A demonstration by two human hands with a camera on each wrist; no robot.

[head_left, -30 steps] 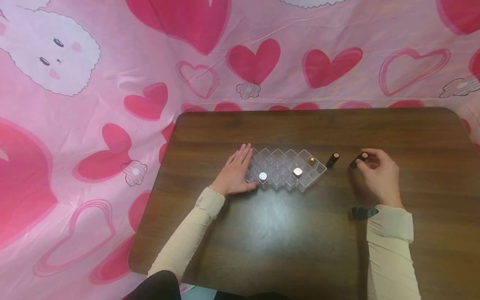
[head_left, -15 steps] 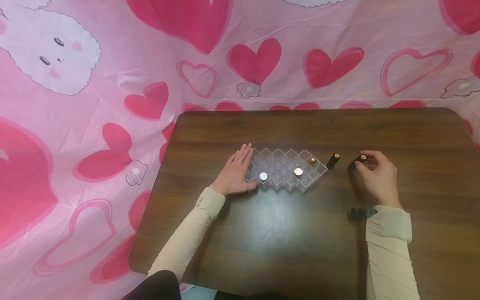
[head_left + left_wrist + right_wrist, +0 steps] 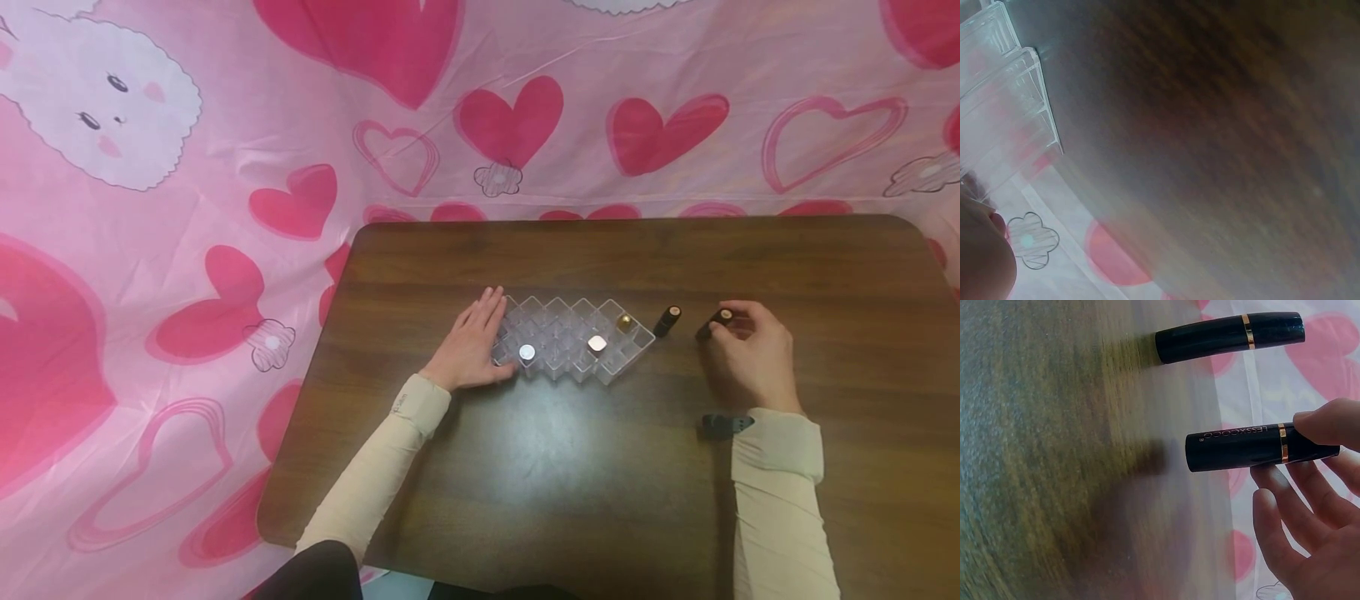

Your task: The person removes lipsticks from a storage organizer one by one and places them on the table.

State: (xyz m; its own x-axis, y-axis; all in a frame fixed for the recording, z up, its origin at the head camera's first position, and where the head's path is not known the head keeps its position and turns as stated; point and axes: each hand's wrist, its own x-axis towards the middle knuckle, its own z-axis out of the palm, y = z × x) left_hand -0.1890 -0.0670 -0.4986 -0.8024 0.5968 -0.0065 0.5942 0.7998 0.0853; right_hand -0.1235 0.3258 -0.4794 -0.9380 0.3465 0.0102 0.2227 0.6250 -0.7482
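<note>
The right hand (image 3: 757, 354) pinches a black tube (image 3: 1232, 451) near its upper end, the thumb (image 3: 1329, 422) on one side and curled fingers on the other, so this grip is narrow and filled. The tube is on the right part of the table (image 3: 540, 467), and its lower end seems to be slightly above the wood. I judge that it is light and stiff; its glossy surface could be a little slippery, and a fall might loosen the part above the gold band (image 3: 1284, 444). For this reason, a good place to hold is the middle of the body, close to the band, with moderate pressure. A similar tube, which I call the standing tube (image 3: 1229, 337), is upright near it, just beside the clear organizer (image 3: 557, 337). The left hand (image 3: 467, 348) rests against the left end of this organizer, with its fingers extended and not closed around it; the organizer looks like rigid plastic, which may scratch or slide easily. Compared with one second ago, the right hand and its tube are shifted very slightly toward the standing tube, while the left hand keeps the same place.
</note>
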